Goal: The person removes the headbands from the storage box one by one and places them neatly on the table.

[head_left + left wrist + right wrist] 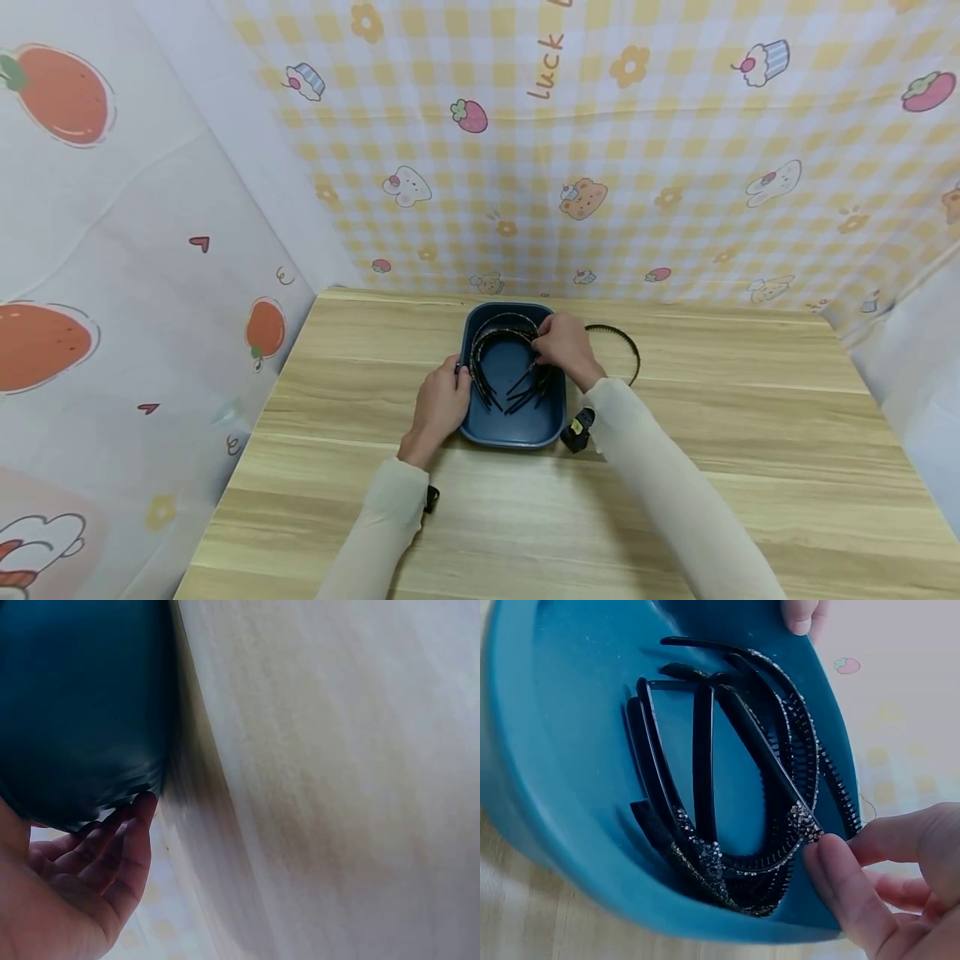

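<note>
Fingers of the right hand (pixel 567 346) bend down and pinch one sparkly hair band (pixel 769 761) in one blue tub (pixel 513 432). Left of them, the left hand (pixel 442 400) curls round the tub's edge. Other hair bands (pixel 652 825), too tangled to count, touch the right fingers' band; one loose band (pixel 632 343) lies right.

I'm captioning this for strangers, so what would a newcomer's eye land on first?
Probably the basin on the table, with black headbands inside, some glittering. The left hand holds its side; the right hand pinches one of them. Behind rises a yellow-checked backdrop.
</note>
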{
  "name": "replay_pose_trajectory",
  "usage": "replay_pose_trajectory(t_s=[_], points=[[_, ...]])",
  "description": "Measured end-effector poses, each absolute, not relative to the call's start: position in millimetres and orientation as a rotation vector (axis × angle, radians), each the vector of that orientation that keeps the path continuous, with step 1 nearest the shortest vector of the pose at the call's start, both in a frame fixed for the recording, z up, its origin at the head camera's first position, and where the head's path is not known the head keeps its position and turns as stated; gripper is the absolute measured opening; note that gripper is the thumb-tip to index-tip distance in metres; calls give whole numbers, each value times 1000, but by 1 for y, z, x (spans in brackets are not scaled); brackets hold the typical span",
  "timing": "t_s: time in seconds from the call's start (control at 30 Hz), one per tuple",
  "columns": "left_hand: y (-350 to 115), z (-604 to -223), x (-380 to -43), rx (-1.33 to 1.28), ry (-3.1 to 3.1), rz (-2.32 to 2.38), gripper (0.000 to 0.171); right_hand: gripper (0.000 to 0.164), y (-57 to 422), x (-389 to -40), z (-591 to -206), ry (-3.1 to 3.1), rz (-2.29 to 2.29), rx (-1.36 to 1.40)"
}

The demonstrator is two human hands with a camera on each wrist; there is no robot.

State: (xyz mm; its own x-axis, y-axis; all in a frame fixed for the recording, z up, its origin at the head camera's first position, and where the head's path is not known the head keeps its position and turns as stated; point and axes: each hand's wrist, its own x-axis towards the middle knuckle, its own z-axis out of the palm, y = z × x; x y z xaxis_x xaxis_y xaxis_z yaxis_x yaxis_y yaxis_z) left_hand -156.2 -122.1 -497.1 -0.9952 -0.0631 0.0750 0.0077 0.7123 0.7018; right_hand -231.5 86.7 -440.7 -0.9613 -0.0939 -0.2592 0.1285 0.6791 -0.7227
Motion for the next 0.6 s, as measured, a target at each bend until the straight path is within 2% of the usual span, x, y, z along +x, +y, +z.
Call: replay_pose_trajectory(t_s=[0.23,0.6], points=[[-122,-498,-156,42,-2819,-1161,36,25,92,-229,-443,2621,-1268,-45],[-122,-501,-157,33,-2815,-1151,34,24,97,-232,-451,2658,-1369,-100]])
